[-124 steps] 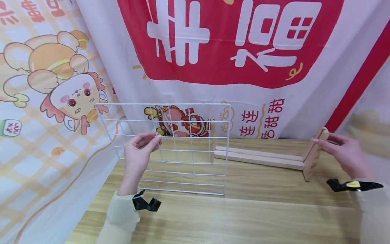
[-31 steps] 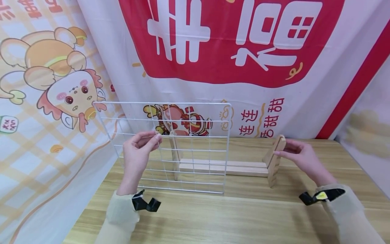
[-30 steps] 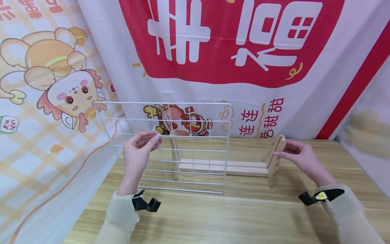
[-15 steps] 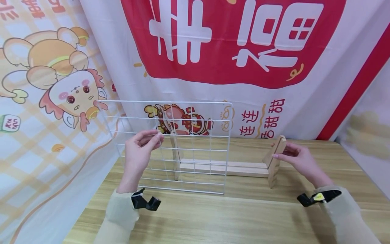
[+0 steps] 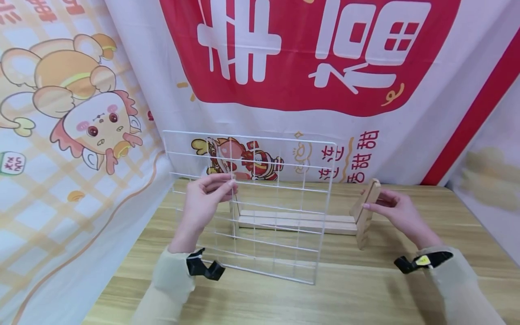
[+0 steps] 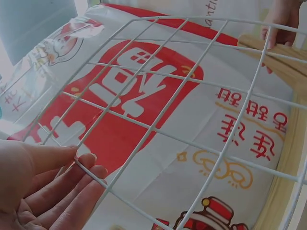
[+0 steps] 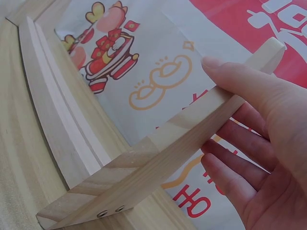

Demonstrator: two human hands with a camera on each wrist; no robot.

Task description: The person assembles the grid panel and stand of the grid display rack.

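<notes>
My left hand point(image 5: 203, 207) pinches a white wire grid panel point(image 5: 264, 274) by a wire left of its middle, between thumb and fingers. Upright and turned at an angle, the panel overlaps the left part of a wooden stand point(image 5: 341, 225) in the head view. Two slotted end pieces joined by a grooved rail make up this stand, which sits on the table. At its right end, my right hand point(image 5: 402, 214) holds the upper part of the slanted end piece point(image 7: 144, 158); the right wrist view shows the thumb on one side and fingers on the other.
The wood-grain table point(image 5: 345, 289) spreads under both arms. Behind it hangs a white cloth point(image 5: 252, 119) with red print, and a checked cloth point(image 5: 134, 176) with a cartoon figure borders the left side. A black wrist mount point(image 5: 205, 266) is strapped to each sleeve.
Earlier, my right hand brought the wooden stand left, partly behind the grid. In the last half second my left hand has moved the grid right and angled it; the stand has stayed put.
</notes>
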